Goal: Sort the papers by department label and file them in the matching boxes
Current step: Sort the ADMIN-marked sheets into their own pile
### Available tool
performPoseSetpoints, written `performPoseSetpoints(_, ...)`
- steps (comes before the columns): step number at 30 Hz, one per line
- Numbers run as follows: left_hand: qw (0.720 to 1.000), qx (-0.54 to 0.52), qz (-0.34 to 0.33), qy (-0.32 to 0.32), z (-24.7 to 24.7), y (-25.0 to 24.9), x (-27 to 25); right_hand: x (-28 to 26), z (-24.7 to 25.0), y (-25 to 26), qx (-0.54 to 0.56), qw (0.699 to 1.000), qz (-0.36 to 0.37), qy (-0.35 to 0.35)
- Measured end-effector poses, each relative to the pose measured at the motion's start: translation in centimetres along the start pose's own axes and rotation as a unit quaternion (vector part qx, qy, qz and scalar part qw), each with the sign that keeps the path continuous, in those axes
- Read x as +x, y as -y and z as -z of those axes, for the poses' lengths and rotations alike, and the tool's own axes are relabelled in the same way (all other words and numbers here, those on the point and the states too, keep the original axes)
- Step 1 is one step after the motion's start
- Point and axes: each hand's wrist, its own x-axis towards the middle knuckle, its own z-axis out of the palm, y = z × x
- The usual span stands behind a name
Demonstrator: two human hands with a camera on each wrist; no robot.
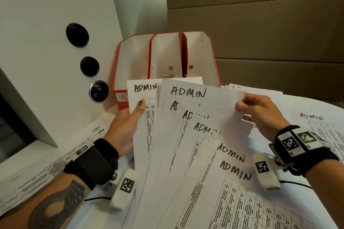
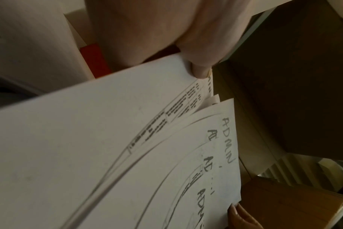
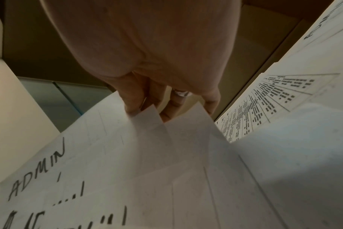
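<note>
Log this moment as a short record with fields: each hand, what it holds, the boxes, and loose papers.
left hand: thumb pinches the left edge of the ADMIN sheets
right hand: grip on the top right corner of the same fanned sheets
file boxes: three red ones, side by side behind the fan; leftmost label starts "AD", rest hidden
HR sheet: flat on the desk, under the left forearm
loose ADMIN sheet: flat, at right

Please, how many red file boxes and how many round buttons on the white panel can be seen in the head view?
Red file boxes: 3
Round buttons: 3
Total: 6
</note>
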Motion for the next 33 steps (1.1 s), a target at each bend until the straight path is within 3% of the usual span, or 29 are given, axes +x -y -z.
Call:
performPoseSetpoints(7,0.998,0.034,-0.046,0.025,-1.0,0.5,-0.3,-0.6,-1.0,0.5,0.002,1.000,0.024,0.004)
performPoseSetpoints(16,0.998,0.007,-0.060,-0.009,0.3,1.1,0.7,-0.3,0.0,0.1,0.030,0.994,0.065,-0.081)
performPoseSetpoints(19,0.998,0.000,-0.057,-0.008,0.7,1.0,0.4,-0.5,0.9,-0.2,0.062,0.995,0.043,-0.062)
performPoseSetpoints(23,0.997,0.009,-0.071,0.026,0.3,1.1,0.1,-0.4,0.1,0.3,0.028,0.999,0.038,-0.019)
performPoseSetpoints(28,0.997,-0.009,-0.075,0.034,0.1,0.8,0.2,0.3,-1.0,0.8,0.037,0.993,0.095,-0.063)
performPoseSetpoints(33,0.997,-0.023,-0.062,0.047,0.4,0.7,0.2,0.5,-0.5,0.3,0.000,0.995,0.072,-0.071)
